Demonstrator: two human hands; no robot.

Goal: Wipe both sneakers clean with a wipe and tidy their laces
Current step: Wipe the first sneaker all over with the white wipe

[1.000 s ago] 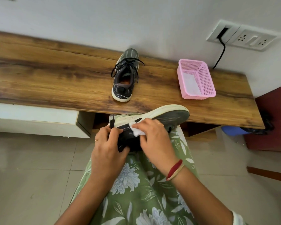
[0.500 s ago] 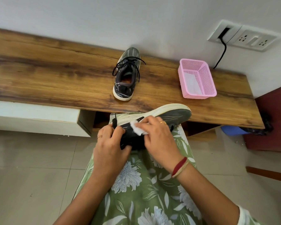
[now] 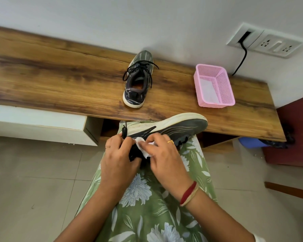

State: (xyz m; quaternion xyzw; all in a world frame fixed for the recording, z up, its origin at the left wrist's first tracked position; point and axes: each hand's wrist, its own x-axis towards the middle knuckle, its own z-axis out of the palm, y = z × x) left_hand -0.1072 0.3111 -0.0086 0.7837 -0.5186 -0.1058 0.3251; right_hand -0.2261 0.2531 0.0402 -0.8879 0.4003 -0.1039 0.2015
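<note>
wiping the first sneaker [image 3: 173, 127]: left hand [image 3: 119, 159] grips its heel, right hand [image 3: 164, 158] pinches the wipe [image 3: 142, 145] on it; next, rub toeward.

A home (tiled floor [image 3: 33, 172], wooden bench [image 3: 59, 81]).
</note>
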